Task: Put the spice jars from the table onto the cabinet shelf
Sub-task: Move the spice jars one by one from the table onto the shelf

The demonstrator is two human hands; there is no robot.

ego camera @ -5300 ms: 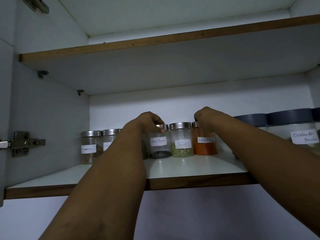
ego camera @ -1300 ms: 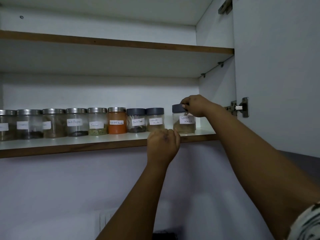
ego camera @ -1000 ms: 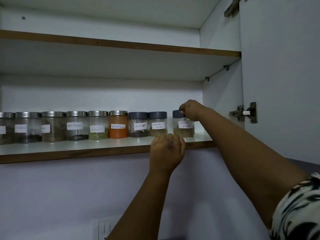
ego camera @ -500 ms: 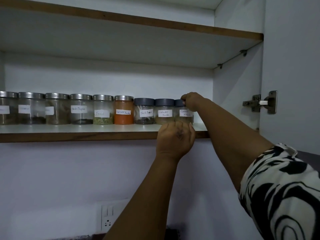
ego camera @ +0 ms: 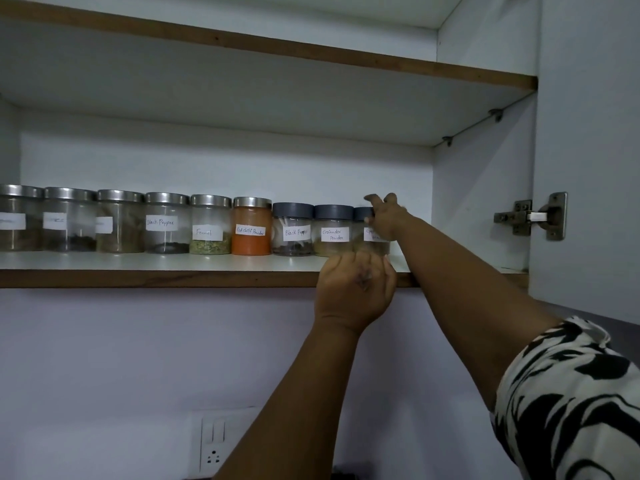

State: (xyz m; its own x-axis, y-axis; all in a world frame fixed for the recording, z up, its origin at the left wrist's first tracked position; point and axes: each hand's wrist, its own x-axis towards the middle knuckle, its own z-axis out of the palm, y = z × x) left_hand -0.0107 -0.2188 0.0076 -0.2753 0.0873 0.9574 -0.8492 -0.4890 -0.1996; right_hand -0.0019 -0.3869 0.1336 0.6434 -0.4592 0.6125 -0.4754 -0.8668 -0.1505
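A row of labelled spice jars stands on the cabinet shelf point(ego camera: 138, 277). The rightmost jar point(ego camera: 362, 237), grey-lidded with brown powder, sits tight against the coriander powder jar point(ego camera: 334, 230). My right hand point(ego camera: 386, 218) is at the rightmost jar's lid, with its fingers lifted and spread above it. My left hand point(ego camera: 355, 292) is curled at the shelf's front edge, just in front of that jar's base, and holds nothing. Further left stand a grey-lidded black pepper jar point(ego camera: 292, 230), the orange red chilli powder jar point(ego camera: 251, 226), the fennel jar point(ego camera: 210, 225) and several steel-lidded jars.
The shelf has bare room to the right of the last jar, up to the cabinet side wall point(ego camera: 481, 202). The open cabinet door point(ego camera: 588, 168) with its hinge point(ego camera: 533, 216) is at the right. An upper shelf point(ego camera: 277, 50) runs overhead. A wall socket point(ego camera: 213, 441) is below.
My right hand slid the rightmost jar left against the coriander powder jar, and its fingers have now lifted off the lid. My left hand stayed at the shelf edge.
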